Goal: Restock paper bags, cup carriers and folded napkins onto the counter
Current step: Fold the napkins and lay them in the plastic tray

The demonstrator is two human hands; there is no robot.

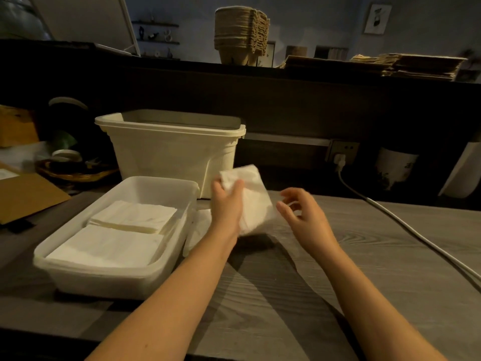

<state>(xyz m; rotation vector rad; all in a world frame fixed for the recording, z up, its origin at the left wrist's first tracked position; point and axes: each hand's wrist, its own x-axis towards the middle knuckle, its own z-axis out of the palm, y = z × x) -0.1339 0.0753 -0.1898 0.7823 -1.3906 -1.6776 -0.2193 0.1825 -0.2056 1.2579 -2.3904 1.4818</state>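
Gripping a folded white napkin [253, 201] in my left hand [227, 201], I hold it off the grey table [364, 243], just to the right of the clear plastic tray [104, 282]. My thumb and fingers curl over the napkin's top left corner. The paper looks soft and slightly crumpled, blurred at its lower edge, with its upper corner tipped away from me.

My right hand [304, 212] hangs further right of the tray, fingers loosely bent and spread, grasping nothing. Its fingertips are close to the napkin's right edge; I cannot tell whether they touch it.

Inside the tray lie two flat square napkin stacks, a near stack [106, 247] and a far stack [135, 214], both neat and white, the far one overlapping the near one's back edge. Another thin white sheet [200, 227] lies on the table against the tray's right wall, under my left wrist.

Behind the tray stands a cream basket [171, 155]. Above and beyond the tray, on the dark raised counter, a tall stack of brown cup carriers [240, 32] stands, with flat brown paper bags [390, 65] piled further right. A white cable [390, 212] crosses the table well right of the tray.
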